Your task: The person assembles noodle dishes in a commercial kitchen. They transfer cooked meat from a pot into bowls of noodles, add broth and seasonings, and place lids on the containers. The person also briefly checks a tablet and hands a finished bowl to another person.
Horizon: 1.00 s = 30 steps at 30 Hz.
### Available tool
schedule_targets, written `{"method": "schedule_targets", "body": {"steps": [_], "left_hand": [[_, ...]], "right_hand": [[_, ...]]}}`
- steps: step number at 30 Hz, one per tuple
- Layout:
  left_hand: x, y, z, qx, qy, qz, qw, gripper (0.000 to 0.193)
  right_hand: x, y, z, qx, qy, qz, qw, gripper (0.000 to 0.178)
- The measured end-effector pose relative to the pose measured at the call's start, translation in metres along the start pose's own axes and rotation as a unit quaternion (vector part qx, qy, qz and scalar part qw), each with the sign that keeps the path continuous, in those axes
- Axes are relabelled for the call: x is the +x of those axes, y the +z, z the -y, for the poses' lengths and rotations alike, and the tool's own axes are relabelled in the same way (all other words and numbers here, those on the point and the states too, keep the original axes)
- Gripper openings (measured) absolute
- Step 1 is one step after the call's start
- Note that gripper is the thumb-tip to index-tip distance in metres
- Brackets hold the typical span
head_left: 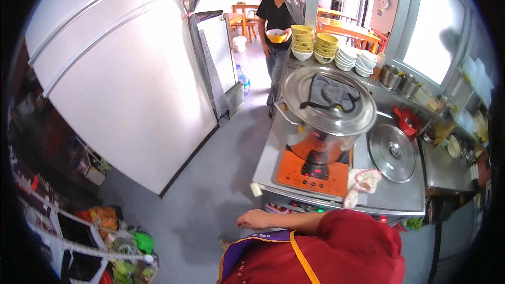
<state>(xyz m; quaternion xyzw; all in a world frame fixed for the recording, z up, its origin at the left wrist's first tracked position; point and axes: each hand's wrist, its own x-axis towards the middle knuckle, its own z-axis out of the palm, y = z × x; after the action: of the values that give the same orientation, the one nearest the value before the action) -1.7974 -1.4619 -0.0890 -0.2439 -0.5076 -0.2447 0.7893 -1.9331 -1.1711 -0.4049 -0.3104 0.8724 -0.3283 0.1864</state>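
Observation:
My right hand [253, 220] reaches leftward from a dark red sleeve, in front of the purple apron. It appears to hold nothing, its fingers loosely bent and partly hidden by the back of the hand. Nearest to it is the front left corner of a steel counter [265, 165]. A large lidded steel pot [321, 142] stands there on an orange induction cooker [302, 176], with a grey cloth [330, 92] lying on its lid. Beside the cooker lies a white cloth with a reddish edge [362, 183]. My left hand is out of view.
Another person [276, 16] stands at the doorway holding a yellow bowl [276, 36]. Stacked yellow bowls [302, 37] and white bowls [346, 58] line the counter's back. A round steel lid [392, 152] lies right. A white panel [131, 89] borders the grey floor; vegetables [123, 269] sit lower left.

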Motion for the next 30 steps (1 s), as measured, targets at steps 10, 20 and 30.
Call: {"method": "schedule_targets", "body": {"steps": [10,20,30], "left_hand": [[-0.278,0.051,0.250,0.014,-0.535,0.277,0.798,0.017],[-0.399,0.277,0.364,-0.249,-0.527,0.458,0.671,0.012],[-0.486,0.501,0.440,-0.268,-0.465,0.540,0.648,0.006]], "right_hand": [[0.210,-0.057,-0.011,0.052,0.108,-0.056,0.991,0.023],[0.295,-0.153,-0.124,0.058,0.290,-0.135,0.946,0.027],[0.370,-0.272,-0.265,0.084,0.351,-0.125,0.924,0.031]]}}
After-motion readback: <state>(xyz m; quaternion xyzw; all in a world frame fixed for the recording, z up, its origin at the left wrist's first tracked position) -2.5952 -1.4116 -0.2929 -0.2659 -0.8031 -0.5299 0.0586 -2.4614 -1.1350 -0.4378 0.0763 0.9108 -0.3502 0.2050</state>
